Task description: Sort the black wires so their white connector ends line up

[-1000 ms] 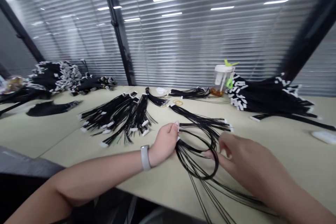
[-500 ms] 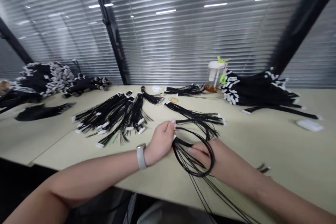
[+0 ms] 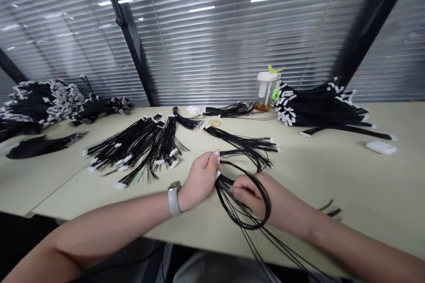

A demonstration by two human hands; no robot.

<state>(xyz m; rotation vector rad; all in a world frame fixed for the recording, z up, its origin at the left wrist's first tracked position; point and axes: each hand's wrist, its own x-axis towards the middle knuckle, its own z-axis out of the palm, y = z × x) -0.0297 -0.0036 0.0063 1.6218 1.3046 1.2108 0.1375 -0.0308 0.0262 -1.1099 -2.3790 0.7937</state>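
My left hand (image 3: pixel 199 181), with a grey-banded watch (image 3: pixel 174 199) on its wrist, pinches white connectors (image 3: pixel 218 174) at the end of a black wire harness (image 3: pixel 254 227). The cable curves from there into a loop standing right of that hand. My right hand (image 3: pixel 268 194) reaches through the loop, thumb and forefinger closed on black wires near the connector. Thin loose wires hang from the harness over the table's front edge. Just beyond my hands lies a fanned bundle of black wires (image 3: pixel 239 141) with white connectors.
Several black wire bundles (image 3: pixel 139 146) lie left of centre. Larger piles of connector-ended wires stand at the far left (image 3: pixel 46 101) and right (image 3: pixel 322 106). A lidded cup (image 3: pixel 264 90), yellow rubber bands (image 3: pixel 214 123) and a white object (image 3: pixel 381 147) are on the table (image 3: pixel 332 163).
The view has shifted slightly. My right fingers have moved a little closer to the connector along the wires. My left hand keeps its hold.
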